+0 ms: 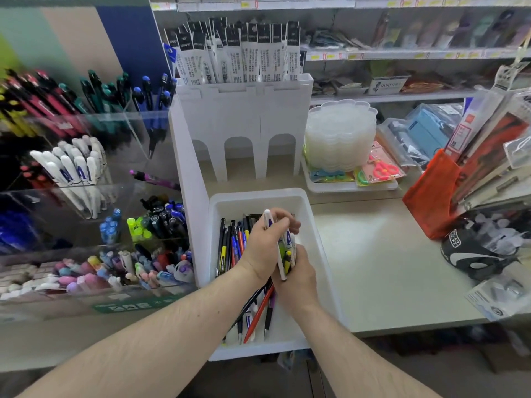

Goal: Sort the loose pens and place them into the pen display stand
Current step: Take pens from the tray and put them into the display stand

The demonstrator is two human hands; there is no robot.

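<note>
A white tray [316,234] holds several loose pens [230,245] in black, red, blue and yellow. Over the tray, my left hand [267,245] grips a white pen [273,239] with blue print, its cap pointing up. My right hand [298,280] is just below and right of it, curled round a small bunch of pens [288,254], white and yellow-green. The clear tiered pen display stand [94,196] fills the left side. One of its compartments holds matching white pens [71,165].
A white refill rack [244,116] stands right behind the tray. To the right lie stacked clear plastic lids [342,136], packed scissors [382,168], an orange box [431,196] and packets near the counter edge. Bare counter [373,268] lies right of the tray.
</note>
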